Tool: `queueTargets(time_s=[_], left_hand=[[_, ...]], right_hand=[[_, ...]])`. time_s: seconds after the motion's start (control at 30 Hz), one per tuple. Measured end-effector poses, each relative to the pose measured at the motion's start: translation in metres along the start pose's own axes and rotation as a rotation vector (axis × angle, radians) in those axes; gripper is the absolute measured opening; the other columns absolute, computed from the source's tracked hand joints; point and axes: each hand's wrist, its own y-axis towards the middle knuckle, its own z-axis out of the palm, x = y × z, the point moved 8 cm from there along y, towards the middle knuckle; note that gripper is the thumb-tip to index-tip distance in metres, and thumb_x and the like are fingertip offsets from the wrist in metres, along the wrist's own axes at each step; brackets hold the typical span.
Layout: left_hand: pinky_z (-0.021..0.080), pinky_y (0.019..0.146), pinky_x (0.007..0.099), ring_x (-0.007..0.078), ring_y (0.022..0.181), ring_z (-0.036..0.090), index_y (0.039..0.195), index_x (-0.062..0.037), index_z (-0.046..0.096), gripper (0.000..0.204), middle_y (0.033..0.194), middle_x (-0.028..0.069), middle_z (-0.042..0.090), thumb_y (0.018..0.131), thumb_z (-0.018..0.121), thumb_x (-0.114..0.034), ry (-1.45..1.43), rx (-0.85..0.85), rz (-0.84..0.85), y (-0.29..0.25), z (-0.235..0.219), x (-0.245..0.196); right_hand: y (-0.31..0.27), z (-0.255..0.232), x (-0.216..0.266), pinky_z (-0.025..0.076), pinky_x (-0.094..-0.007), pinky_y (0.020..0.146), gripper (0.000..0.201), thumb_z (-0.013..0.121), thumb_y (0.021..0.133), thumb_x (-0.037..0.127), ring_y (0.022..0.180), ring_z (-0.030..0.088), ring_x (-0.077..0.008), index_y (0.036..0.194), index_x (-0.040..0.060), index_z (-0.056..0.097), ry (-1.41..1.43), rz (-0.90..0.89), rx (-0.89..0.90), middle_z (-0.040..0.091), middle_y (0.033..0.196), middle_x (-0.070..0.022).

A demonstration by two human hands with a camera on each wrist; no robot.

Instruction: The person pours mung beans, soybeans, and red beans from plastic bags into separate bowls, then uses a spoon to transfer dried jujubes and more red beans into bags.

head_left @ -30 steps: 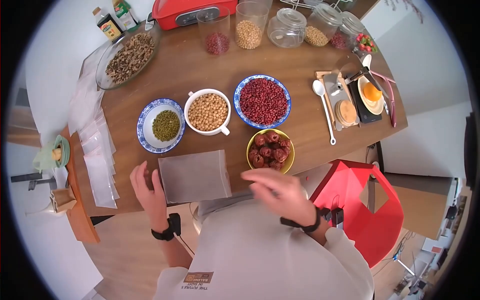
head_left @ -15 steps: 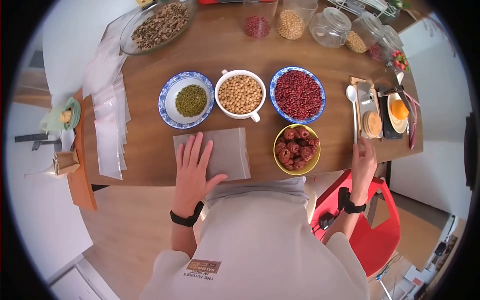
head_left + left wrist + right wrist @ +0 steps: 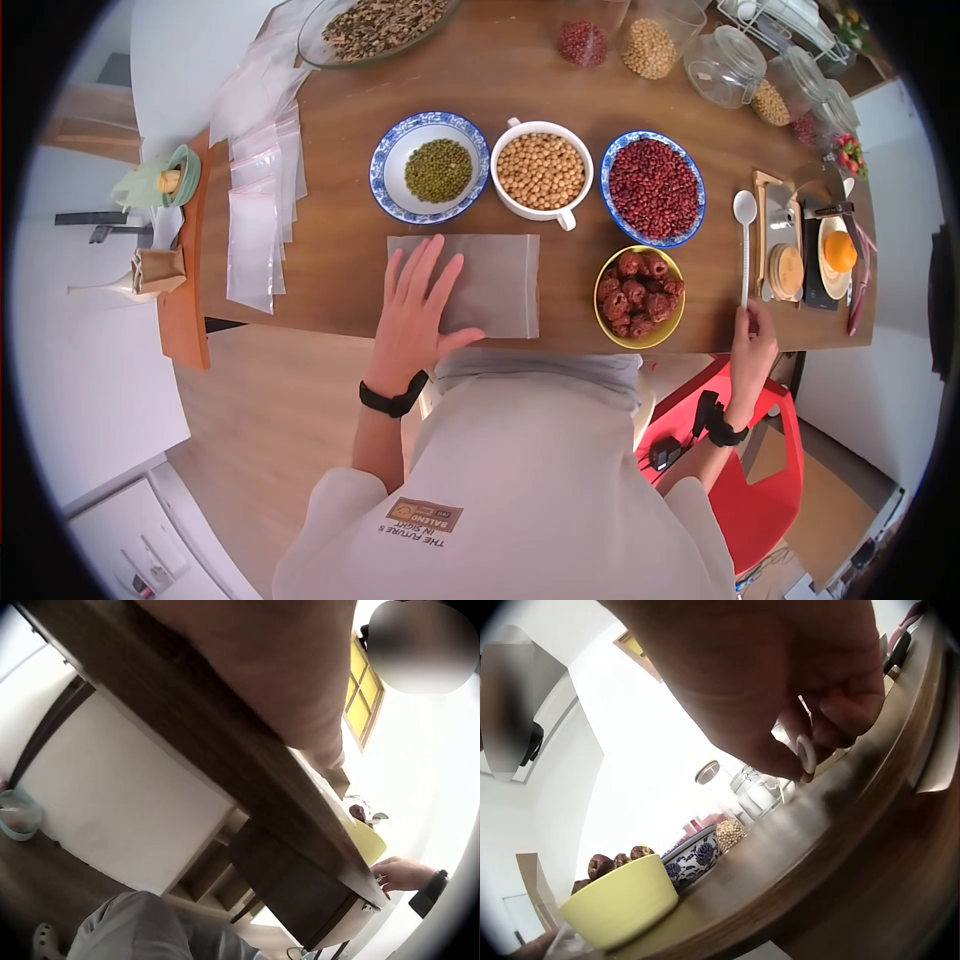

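In the head view my left hand [image 3: 413,318] lies spread on the left part of a flat clear zip bag [image 3: 500,285]. My right hand [image 3: 752,358] pinches the handle end of a white spoon [image 3: 745,208] at the table's right front; the right wrist view shows the ring-shaped handle end [image 3: 806,754] between thumb and fingers. Behind the bag stand a bowl of green beans [image 3: 438,170], a white pot of chickpeas [image 3: 541,171] and a bowl of red beans [image 3: 653,188]. A yellow bowl [image 3: 601,318] of dark red dried fruit is between the hands.
More zip bags [image 3: 252,245] overlap along the left side. A glass dish [image 3: 312,42] of dried pieces and several jars [image 3: 722,66] stand at the back. Right of the spoon are a wooden board [image 3: 762,240] and a dish with an orange fruit [image 3: 839,251].
My left hand has come down onto the bag. My right hand has moved right, past the yellow bowl, and taken hold of the spoon's handle end. The head view has shifted.
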Motion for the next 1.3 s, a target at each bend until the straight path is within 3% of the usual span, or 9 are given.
queueTargets(time_s=[0.1,0.23,0.3,0.37,0.5,0.6,0.73,1.1,1.3], left_hand=[[0.027,0.119,0.0625,0.0405,0.144,0.039,0.151,-0.0068,0.045,0.090,0.157,0.0200,0.040,0.087,0.062,-0.069,-0.051,-0.045,0.023,0.000,0.000,0.002],[0.030,0.117,0.0613,0.0393,0.140,0.043,0.146,-0.0044,0.050,0.084,0.154,0.0191,0.044,0.090,0.061,-0.065,-0.021,-0.123,0.066,0.001,-0.006,0.003],[0.031,0.117,0.0606,0.0389,0.139,0.044,0.144,-0.0034,0.052,0.080,0.153,0.0189,0.045,0.092,0.061,-0.063,-0.027,-0.144,0.090,0.001,-0.007,0.004],[0.033,0.115,0.0596,0.0366,0.137,0.047,0.142,-0.0048,0.054,0.073,0.149,0.0176,0.049,0.089,0.071,-0.051,-0.011,-0.223,0.070,-0.002,-0.014,0.009],[0.037,0.113,0.0546,0.0391,0.133,0.049,0.139,-0.0021,0.056,0.057,0.147,0.0178,0.051,0.097,0.065,-0.040,-0.099,-0.324,-0.030,-0.007,-0.020,0.022],[0.039,0.112,0.0492,0.0384,0.132,0.049,0.137,0.0004,0.056,0.051,0.144,0.0188,0.052,0.104,0.053,-0.038,-0.206,-0.346,-0.084,-0.007,-0.021,0.027],[0.040,0.111,0.0461,0.0367,0.132,0.051,0.135,0.0014,0.057,0.050,0.143,0.0195,0.053,0.107,0.046,-0.039,-0.247,-0.350,-0.128,-0.010,-0.019,0.033],[0.041,0.110,0.0470,0.0372,0.129,0.052,0.131,0.0010,0.061,0.039,0.140,0.0178,0.056,0.101,0.058,-0.024,-0.252,-0.333,-0.152,-0.009,-0.015,0.034],[0.042,0.108,0.0470,0.0373,0.128,0.053,0.129,0.0005,0.062,0.036,0.139,0.0176,0.057,0.098,0.060,-0.018,-0.233,-0.323,-0.144,-0.007,-0.017,0.030]], right_hand=[[-0.004,-0.013,0.002,0.047,-0.0277,0.064,0.028,0.063,0.103,0.017,0.071,0.056,-0.0090,0.120,-0.0028,0.071,0.048,-0.005,-0.075,0.064,0.079,-0.0026],[-0.015,-0.044,0.013,0.031,-0.0214,0.057,0.028,0.061,0.105,0.019,0.065,0.040,-0.0033,0.118,-0.0030,0.072,0.313,0.112,-0.249,0.050,0.076,0.0053],[-0.018,-0.065,0.016,0.027,-0.0212,0.055,0.025,0.061,0.105,0.017,0.064,0.037,-0.0023,0.115,-0.0031,0.072,0.425,0.028,-0.363,0.048,0.073,0.0055],[-0.026,-0.079,0.023,0.027,-0.0216,0.055,0.022,0.060,0.105,0.015,0.063,0.037,-0.0033,0.105,-0.0039,0.072,0.445,0.010,-0.426,0.047,0.073,0.0048],[-0.039,-0.096,0.045,0.029,-0.0229,0.055,0.020,0.059,0.103,0.010,0.063,0.039,-0.0061,0.092,-0.0046,0.065,0.395,-0.047,-0.516,0.052,0.075,0.0004],[-0.045,-0.099,0.077,0.035,-0.0258,0.055,0.014,0.057,0.099,0.004,0.064,0.048,-0.0122,0.093,-0.0056,0.065,0.241,-0.343,-0.480,0.066,0.082,-0.0073],[-0.045,-0.090,0.123,0.041,-0.0280,0.057,0.009,0.062,0.096,0.003,0.065,0.057,-0.0161,0.093,-0.0032,0.068,0.052,-0.563,-0.378,0.066,0.080,-0.0089],[-0.027,-0.035,0.100,0.043,-0.0321,0.058,0.013,0.071,0.095,0.010,0.060,0.056,-0.0218,0.096,-0.0023,0.073,-0.030,-0.322,0.031,0.066,0.077,-0.0137],[-0.038,-0.053,0.078,0.044,-0.0270,0.058,0.020,0.063,0.101,0.014,0.063,0.058,-0.0119,0.099,-0.0032,0.073,0.195,-0.162,-0.045,0.068,0.078,-0.0068]])
